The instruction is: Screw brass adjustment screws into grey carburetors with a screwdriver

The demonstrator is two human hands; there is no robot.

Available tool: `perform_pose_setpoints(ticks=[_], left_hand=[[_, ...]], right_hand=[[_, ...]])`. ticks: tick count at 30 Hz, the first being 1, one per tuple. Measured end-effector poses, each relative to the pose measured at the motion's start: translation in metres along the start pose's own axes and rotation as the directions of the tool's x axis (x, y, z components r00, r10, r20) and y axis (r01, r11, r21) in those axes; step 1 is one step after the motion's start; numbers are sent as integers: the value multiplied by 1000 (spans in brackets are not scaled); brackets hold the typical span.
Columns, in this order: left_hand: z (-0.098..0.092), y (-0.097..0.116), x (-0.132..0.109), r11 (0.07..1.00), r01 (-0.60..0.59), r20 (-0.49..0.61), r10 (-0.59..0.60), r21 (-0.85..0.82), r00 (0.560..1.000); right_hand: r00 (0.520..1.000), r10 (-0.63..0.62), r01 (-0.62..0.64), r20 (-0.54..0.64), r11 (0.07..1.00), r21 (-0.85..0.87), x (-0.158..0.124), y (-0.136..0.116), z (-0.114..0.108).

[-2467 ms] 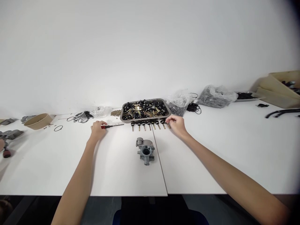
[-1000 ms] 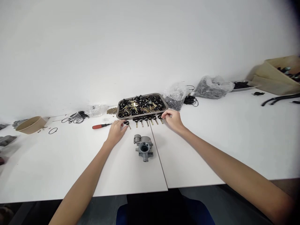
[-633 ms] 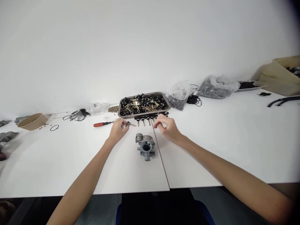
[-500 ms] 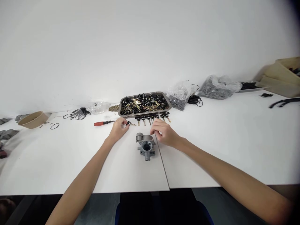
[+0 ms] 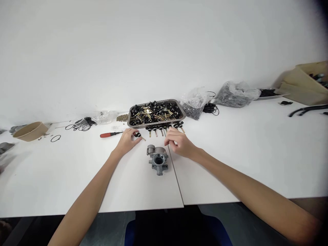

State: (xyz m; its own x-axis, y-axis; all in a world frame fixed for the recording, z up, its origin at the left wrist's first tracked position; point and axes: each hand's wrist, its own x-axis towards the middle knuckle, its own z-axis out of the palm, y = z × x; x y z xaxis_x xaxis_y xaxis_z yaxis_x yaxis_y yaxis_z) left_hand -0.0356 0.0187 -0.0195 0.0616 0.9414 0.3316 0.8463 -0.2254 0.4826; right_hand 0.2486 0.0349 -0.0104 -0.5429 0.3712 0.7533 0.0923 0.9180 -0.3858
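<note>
My left hand (image 5: 127, 140) is closed, with thumb and fingers pinching a black-capped part with a thin brass stem (image 5: 139, 136). Its stem points down and to the right, low over the white table. A grey metal carburetor (image 5: 159, 160) stands between my hands, nearer to me, its round bore facing me. Just above and right of it is my right hand (image 5: 178, 140), its fingers curled in; whatever they may hold is hidden. Behind that hand, a row of similar black-capped brass parts (image 5: 161, 128) lies side by side, partly covered by my fingers.
A metal tray (image 5: 131, 125) heaped with such parts stands behind the row. Left of it lie a red-handled screwdriver (image 5: 107, 135), small brass pieces (image 5: 122, 118), black rings (image 5: 55, 138) and a tan bowl (image 5: 30, 132). Plastic bags (image 5: 237, 94) and a beige bin (image 5: 294, 85) stand right.
The part in my left hand has turned, showing more of its black cap, with the stem tilted further down. My right hand stays curled in nearly the same place. The view has shifted slightly right.
</note>
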Motion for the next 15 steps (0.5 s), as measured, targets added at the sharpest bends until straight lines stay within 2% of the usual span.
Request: perform_pose_setpoints(ticks=[3, 6, 10, 12, 15], left_hand=[[4, -2, 2, 1000, 18, 3, -18, 20, 1000], [5, -1, 3, 999, 43, -14, -43, -29, 999], [-9, 6, 2, 969, 161, -30, -170, -189, 985], [-22, 11, 1, 929, 208, 21, -212, -307, 977], [-41, 19, -3, 828, 299, 199, -230, -473, 953]], right_hand=[[1000, 15, -15, 15, 1000, 10, -1, 1, 1], [1000, 17, -17, 17, 1000, 6, -1, 1, 0], [1000, 15, -15, 14, 1000, -4, -1, 2, -2], [1000, 16, -16, 15, 1000, -7, -2, 2, -2], [999, 17, -19, 38, 998, 62, -1, -1, -3]])
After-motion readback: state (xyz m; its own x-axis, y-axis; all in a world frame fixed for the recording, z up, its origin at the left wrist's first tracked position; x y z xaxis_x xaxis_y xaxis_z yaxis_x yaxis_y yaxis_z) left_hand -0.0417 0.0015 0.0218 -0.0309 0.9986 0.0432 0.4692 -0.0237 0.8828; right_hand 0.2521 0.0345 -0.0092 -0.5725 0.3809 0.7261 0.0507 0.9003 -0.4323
